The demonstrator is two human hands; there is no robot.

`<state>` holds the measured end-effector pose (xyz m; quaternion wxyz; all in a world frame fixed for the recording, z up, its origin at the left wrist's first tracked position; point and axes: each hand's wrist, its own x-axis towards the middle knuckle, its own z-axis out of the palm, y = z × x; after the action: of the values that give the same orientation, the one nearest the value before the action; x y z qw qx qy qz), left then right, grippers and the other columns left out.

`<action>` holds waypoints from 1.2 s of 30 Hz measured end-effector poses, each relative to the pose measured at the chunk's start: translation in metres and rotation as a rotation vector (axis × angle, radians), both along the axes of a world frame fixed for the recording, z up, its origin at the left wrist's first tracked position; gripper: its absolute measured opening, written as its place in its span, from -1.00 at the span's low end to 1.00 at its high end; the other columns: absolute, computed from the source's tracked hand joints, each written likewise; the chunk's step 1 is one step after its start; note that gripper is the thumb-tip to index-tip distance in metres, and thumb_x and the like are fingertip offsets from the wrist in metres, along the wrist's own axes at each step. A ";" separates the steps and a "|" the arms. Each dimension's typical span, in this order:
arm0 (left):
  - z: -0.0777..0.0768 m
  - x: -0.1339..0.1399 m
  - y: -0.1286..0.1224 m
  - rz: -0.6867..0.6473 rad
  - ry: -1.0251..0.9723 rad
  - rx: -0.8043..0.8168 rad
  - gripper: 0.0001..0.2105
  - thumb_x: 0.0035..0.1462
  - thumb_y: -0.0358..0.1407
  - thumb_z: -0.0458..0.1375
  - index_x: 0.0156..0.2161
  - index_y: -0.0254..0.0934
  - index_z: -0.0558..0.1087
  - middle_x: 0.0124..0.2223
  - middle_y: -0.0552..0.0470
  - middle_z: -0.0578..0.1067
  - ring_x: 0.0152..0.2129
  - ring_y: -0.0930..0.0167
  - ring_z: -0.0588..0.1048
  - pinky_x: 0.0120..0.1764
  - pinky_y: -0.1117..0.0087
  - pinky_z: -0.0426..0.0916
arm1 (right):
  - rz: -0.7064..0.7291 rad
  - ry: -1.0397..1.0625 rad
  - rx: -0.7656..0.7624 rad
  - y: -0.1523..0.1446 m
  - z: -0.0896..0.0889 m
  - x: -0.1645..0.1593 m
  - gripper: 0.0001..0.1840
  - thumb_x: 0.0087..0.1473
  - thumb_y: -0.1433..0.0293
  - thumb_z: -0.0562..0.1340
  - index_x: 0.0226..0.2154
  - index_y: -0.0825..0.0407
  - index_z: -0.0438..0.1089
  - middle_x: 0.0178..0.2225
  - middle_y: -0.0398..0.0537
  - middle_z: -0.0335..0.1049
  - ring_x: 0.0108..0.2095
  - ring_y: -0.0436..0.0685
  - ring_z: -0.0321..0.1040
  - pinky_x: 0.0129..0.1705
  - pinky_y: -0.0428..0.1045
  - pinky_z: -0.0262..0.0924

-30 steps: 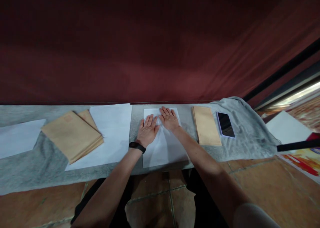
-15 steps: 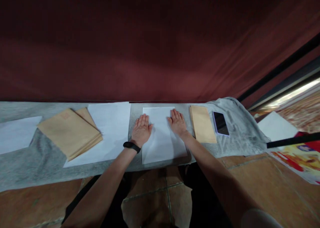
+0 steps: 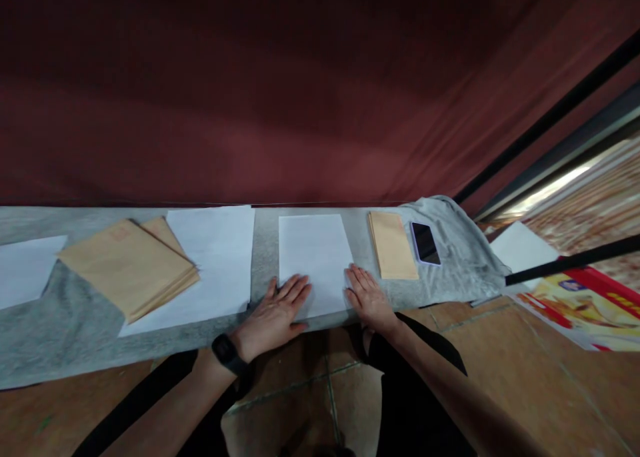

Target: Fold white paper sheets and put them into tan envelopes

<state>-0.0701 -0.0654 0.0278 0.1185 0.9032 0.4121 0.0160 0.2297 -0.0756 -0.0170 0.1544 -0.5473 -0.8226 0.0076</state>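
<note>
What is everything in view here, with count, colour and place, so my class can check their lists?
Rectangular white paper sheet: 1 visible, white, centre
Large white paper: sheet count unclear, white, partly under left envelopes
Far-left white paper: 1 visible, white, left edge
Left flat paper envelopes: several, brown, left
Right flat paper envelopes: several, brown, right of centre
Flat rectangular phone: 1, black with purple edge, right
Soft cloth: 1, grey, beneath these
Hanging fabric: 1, dark red, behind
Long thin bars: 2, black, right
Flat panel: 1, white, right
Printed panel: 1, red-yellow, right
Tiled floor: 1, brown, below
Trousers: 1 pair, black, bottom
Wristband: 1, black, left wrist
Left hand, right hand: 2, bare, centre sheet's near end
</note>
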 end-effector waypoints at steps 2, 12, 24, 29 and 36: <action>0.007 0.000 -0.006 0.002 0.011 -0.022 -0.40 0.23 -0.18 0.13 0.36 -0.19 0.21 0.44 -0.13 0.13 0.39 0.20 0.08 0.35 -0.08 0.01 | 0.026 0.002 -0.015 -0.010 0.004 0.001 -0.41 0.39 0.24 0.03 0.36 0.12 0.11 0.40 0.20 0.05 0.39 0.28 0.04 0.37 0.28 0.10; 0.019 -0.001 -0.009 -0.016 -0.046 -0.002 -0.59 0.25 -0.37 0.09 0.19 -0.16 0.42 0.31 -0.06 0.39 0.26 0.28 0.33 0.28 0.14 0.22 | 0.098 -0.032 -0.082 -0.020 0.025 0.000 -0.40 0.31 0.23 0.18 0.31 0.10 0.20 0.39 0.23 0.07 0.37 0.33 0.07 0.38 0.31 0.06; 0.033 -0.016 0.018 0.191 -0.593 -0.368 -0.72 0.30 -0.16 0.03 -0.11 -0.21 0.55 -0.17 0.00 0.63 -0.24 0.32 0.58 -0.13 0.35 0.44 | 0.168 0.274 -0.319 -0.009 0.049 0.021 -0.35 0.20 0.32 0.26 0.32 -0.13 0.20 0.33 -0.03 0.23 0.34 0.19 0.15 0.38 0.22 0.06; 0.052 -0.014 0.037 0.471 -1.033 -0.518 -0.65 0.13 0.02 0.22 -0.24 -0.26 0.49 -0.38 0.09 0.54 -0.42 0.41 0.47 -0.34 0.45 0.36 | -0.081 0.792 -0.347 0.025 0.054 0.020 -0.65 0.21 0.16 0.22 -0.07 -0.03 0.55 -0.07 -0.01 0.60 -0.03 0.23 0.51 0.11 0.15 0.34; 0.034 0.004 0.086 0.717 -1.391 -0.427 -0.50 -0.03 -0.03 0.33 -0.04 -0.27 0.42 -0.24 0.03 0.60 -0.32 0.36 0.55 -0.19 0.33 0.43 | -0.229 1.046 -0.303 0.097 0.039 -0.006 -0.64 0.03 0.06 0.24 -0.37 0.03 0.47 -0.40 -0.10 0.53 -0.36 0.08 0.42 -0.25 -0.03 0.32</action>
<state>-0.0658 0.0205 0.0620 0.5053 0.4573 0.5025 0.5320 0.2233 0.0214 0.0224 0.4616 -0.5725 -0.5612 0.3798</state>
